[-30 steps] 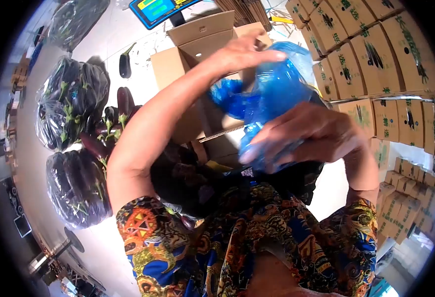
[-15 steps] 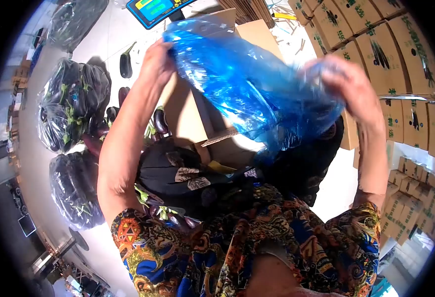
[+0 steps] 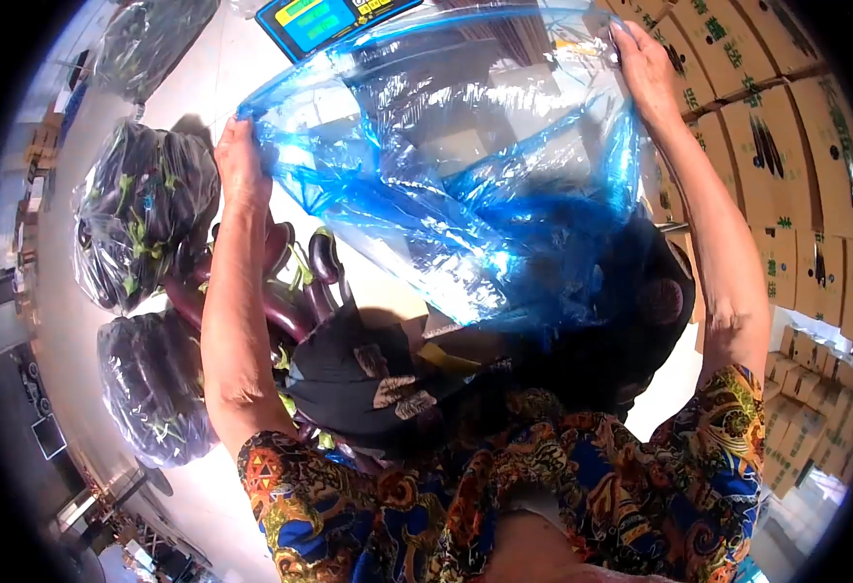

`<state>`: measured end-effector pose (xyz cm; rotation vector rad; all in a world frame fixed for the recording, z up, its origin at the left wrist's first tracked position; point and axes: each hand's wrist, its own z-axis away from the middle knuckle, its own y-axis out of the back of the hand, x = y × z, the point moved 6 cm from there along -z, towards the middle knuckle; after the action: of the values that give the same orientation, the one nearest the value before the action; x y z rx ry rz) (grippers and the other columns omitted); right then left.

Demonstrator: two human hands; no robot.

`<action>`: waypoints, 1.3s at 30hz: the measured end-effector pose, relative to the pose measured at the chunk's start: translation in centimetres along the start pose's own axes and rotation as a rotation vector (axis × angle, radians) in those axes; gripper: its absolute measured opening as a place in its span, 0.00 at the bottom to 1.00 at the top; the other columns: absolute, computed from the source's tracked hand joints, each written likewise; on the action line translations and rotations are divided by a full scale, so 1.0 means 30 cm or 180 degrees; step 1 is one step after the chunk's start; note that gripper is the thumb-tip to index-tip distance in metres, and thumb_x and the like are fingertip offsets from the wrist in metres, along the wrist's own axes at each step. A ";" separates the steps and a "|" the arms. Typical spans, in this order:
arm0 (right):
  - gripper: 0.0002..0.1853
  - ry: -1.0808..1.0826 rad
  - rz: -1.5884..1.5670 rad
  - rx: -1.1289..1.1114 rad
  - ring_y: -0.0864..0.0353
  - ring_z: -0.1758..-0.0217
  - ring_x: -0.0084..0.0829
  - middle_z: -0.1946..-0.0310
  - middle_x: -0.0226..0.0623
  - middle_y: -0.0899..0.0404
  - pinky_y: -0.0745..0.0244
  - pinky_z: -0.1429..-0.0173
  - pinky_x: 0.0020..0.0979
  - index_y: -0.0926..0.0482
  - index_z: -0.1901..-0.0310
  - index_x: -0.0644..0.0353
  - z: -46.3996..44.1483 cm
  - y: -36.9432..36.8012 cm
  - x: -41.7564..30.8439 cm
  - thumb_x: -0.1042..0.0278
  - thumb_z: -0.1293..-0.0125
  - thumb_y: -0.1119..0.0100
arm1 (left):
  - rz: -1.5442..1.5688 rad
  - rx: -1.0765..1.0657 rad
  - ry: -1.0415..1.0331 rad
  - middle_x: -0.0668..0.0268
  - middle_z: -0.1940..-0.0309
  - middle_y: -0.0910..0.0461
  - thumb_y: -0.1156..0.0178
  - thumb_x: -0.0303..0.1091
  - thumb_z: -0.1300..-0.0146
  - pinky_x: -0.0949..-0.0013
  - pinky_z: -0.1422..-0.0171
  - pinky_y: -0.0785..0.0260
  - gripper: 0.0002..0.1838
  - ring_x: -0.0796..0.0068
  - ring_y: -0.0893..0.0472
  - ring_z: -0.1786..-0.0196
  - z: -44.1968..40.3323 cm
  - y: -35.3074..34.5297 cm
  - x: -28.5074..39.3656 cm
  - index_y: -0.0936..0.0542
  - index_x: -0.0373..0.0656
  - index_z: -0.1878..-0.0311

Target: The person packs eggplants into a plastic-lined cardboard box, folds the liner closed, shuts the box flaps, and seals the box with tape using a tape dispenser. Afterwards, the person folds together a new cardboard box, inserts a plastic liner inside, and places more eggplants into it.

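Observation:
A thin, see-through blue plastic bag [image 3: 485, 165] is stretched wide between my two hands. My left hand [image 3: 241, 165] pinches its upper left edge, and my right hand [image 3: 646, 73] grips its upper right corner. The bag hangs over my lap and covers most of a cardboard box [image 3: 388, 311], of which only parts show below and through the film. Loose purple eggplants [image 3: 286, 306] lie on the floor beside my left forearm, partly hidden by it.
Clear bags of eggplants [image 3: 140, 209] [image 3: 150, 384] stand on the floor at left, with another bag [image 3: 154, 44] farther back. A scale with a lit blue display [image 3: 320, 24] sits at the top. Stacked printed cartons [image 3: 796, 146] line the right side.
My hands have moved apart, the left one lower and leftward, the right one upward. The bunched blue bag is now spread out wide between them.

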<state>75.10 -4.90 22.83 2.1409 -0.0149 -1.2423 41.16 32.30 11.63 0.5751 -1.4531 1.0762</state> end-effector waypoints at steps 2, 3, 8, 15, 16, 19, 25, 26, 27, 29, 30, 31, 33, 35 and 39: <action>0.16 -0.0073 0.0076 0.0025 0.30 0.65 0.15 0.70 0.21 0.24 0.35 0.57 0.19 0.20 0.56 0.61 -0.035 -0.009 0.035 0.55 0.27 0.49 | -0.0176 0.0057 -0.0032 0.72 0.68 0.23 0.51 0.32 0.30 0.77 0.70 0.35 0.11 0.82 0.27 0.71 -0.033 -0.006 -0.010 0.21 0.41 0.53; 0.19 -0.0070 0.0191 0.0132 0.26 0.70 0.21 0.78 0.26 0.24 0.32 0.63 0.26 0.19 0.62 0.58 -0.058 -0.028 0.072 0.50 0.29 0.51 | -0.0303 0.0067 -0.0069 0.72 0.68 0.23 0.50 0.32 0.30 0.77 0.70 0.35 0.11 0.82 0.28 0.71 -0.054 -0.009 -0.025 0.21 0.41 0.53; 0.17 -0.0336 0.0832 -0.0544 0.31 0.72 0.17 0.77 0.23 0.26 0.35 0.65 0.22 0.20 0.65 0.60 -0.095 -0.154 0.255 0.53 0.29 0.47 | -0.0812 0.0087 0.0019 0.74 0.70 0.24 0.49 0.35 0.31 0.77 0.71 0.38 0.11 0.83 0.30 0.74 -0.178 0.050 -0.216 0.19 0.41 0.56; 0.15 -0.1495 -0.0049 -0.1812 0.33 0.73 0.14 0.75 0.18 0.26 0.36 0.66 0.22 0.17 0.60 0.57 0.091 -0.194 0.535 0.55 0.27 0.48 | -0.0971 -0.0843 0.1238 0.67 0.71 0.20 0.44 0.38 0.33 0.75 0.70 0.31 0.11 0.78 0.22 0.72 0.027 0.202 -0.568 0.19 0.40 0.59; 0.15 -0.1591 0.0251 -0.1928 0.31 0.71 0.16 0.74 0.21 0.24 0.34 0.64 0.23 0.17 0.61 0.58 0.112 -0.150 0.553 0.56 0.29 0.47 | -0.0951 -0.0717 0.1350 0.67 0.72 0.20 0.43 0.38 0.33 0.75 0.71 0.31 0.11 0.78 0.22 0.72 0.061 0.237 -0.614 0.19 0.40 0.58; 0.15 -0.1587 0.1483 -0.2221 0.25 0.66 0.24 0.71 0.31 0.19 0.29 0.57 0.28 0.17 0.62 0.58 0.151 -0.010 0.555 0.56 0.32 0.47 | -0.0921 -0.0253 0.1719 0.67 0.73 0.21 0.42 0.38 0.33 0.74 0.73 0.32 0.11 0.78 0.23 0.73 0.204 0.387 -0.765 0.20 0.40 0.58; 0.16 -0.0528 0.2039 -0.0573 0.17 0.54 0.43 0.55 0.44 0.17 0.24 0.49 0.37 0.20 0.49 0.56 0.170 0.241 0.361 0.58 0.33 0.44 | -0.1758 0.0141 0.0600 0.67 0.68 0.21 0.36 0.32 0.38 0.74 0.67 0.31 0.12 0.79 0.24 0.70 0.234 0.550 -0.503 0.22 0.36 0.55; 0.17 -0.0102 0.2017 -0.0274 0.17 0.54 0.44 0.53 0.44 0.18 0.24 0.49 0.38 0.21 0.48 0.57 0.185 0.236 0.224 0.57 0.32 0.44 | -0.1939 0.0052 0.0188 0.65 0.66 0.20 0.37 0.32 0.38 0.74 0.63 0.28 0.13 0.79 0.23 0.67 0.215 0.534 -0.409 0.21 0.37 0.52; 0.18 -0.0060 0.1898 -0.0315 0.17 0.55 0.41 0.52 0.45 0.18 0.24 0.48 0.36 0.21 0.50 0.61 0.204 0.211 0.127 0.55 0.31 0.45 | -0.1795 0.0071 -0.0181 0.64 0.63 0.20 0.37 0.32 0.37 0.74 0.57 0.28 0.13 0.78 0.22 0.62 0.222 0.457 -0.294 0.21 0.39 0.50; 0.18 0.0227 0.1431 -0.0869 0.17 0.56 0.40 0.53 0.45 0.19 0.23 0.50 0.35 0.21 0.52 0.62 0.252 0.111 -0.031 0.55 0.31 0.44 | -0.1845 -0.0169 -0.0698 0.63 0.57 0.19 0.39 0.32 0.36 0.72 0.47 0.27 0.15 0.75 0.20 0.55 0.261 0.232 -0.080 0.21 0.43 0.47; 0.18 0.0374 0.1199 -0.1130 0.18 0.57 0.39 0.53 0.45 0.19 0.23 0.50 0.35 0.21 0.52 0.62 0.287 0.057 -0.101 0.55 0.32 0.43 | -0.2047 -0.0431 -0.0861 0.63 0.53 0.19 0.39 0.32 0.35 0.70 0.44 0.28 0.15 0.74 0.20 0.52 0.294 0.105 0.014 0.21 0.44 0.45; 0.16 0.0401 0.1073 -0.1525 0.18 0.59 0.37 0.57 0.44 0.18 0.23 0.53 0.34 0.20 0.54 0.60 0.321 -0.016 -0.149 0.56 0.32 0.43 | -0.2204 -0.0675 -0.0905 0.61 0.51 0.20 0.38 0.32 0.36 0.69 0.44 0.28 0.16 0.72 0.20 0.51 0.319 -0.009 0.066 0.21 0.43 0.45; 0.12 0.0325 0.1023 -0.2330 0.18 0.63 0.35 0.63 0.43 0.18 0.24 0.57 0.33 0.19 0.58 0.56 0.384 -0.139 -0.161 0.57 0.32 0.44 | -0.2548 -0.1488 -0.1127 0.59 0.46 0.22 0.37 0.35 0.35 0.67 0.40 0.29 0.20 0.67 0.21 0.45 0.361 -0.201 0.113 0.23 0.43 0.42; 0.10 0.0113 0.1184 -0.3167 0.20 0.67 0.34 0.69 0.42 0.19 0.25 0.61 0.33 0.19 0.62 0.53 0.438 -0.226 -0.106 0.57 0.32 0.45 | -0.3117 -0.2361 -0.1730 0.57 0.40 0.26 0.36 0.38 0.37 0.62 0.34 0.34 0.25 0.61 0.26 0.38 0.391 -0.326 0.095 0.26 0.44 0.37; 0.09 0.0394 0.0908 -0.2616 0.26 0.72 0.28 0.75 0.37 0.22 0.29 0.64 0.32 0.21 0.67 0.55 0.428 -0.174 -0.113 0.61 0.33 0.44 | -0.3484 -0.2856 -0.1819 0.54 0.36 0.30 0.31 0.45 0.43 0.56 0.27 0.42 0.35 0.53 0.33 0.32 0.403 -0.361 0.034 0.31 0.46 0.33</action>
<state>61.65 -6.51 18.30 1.4269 0.2021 -0.7553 44.06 17.21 16.97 0.8593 -1.5507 -0.6346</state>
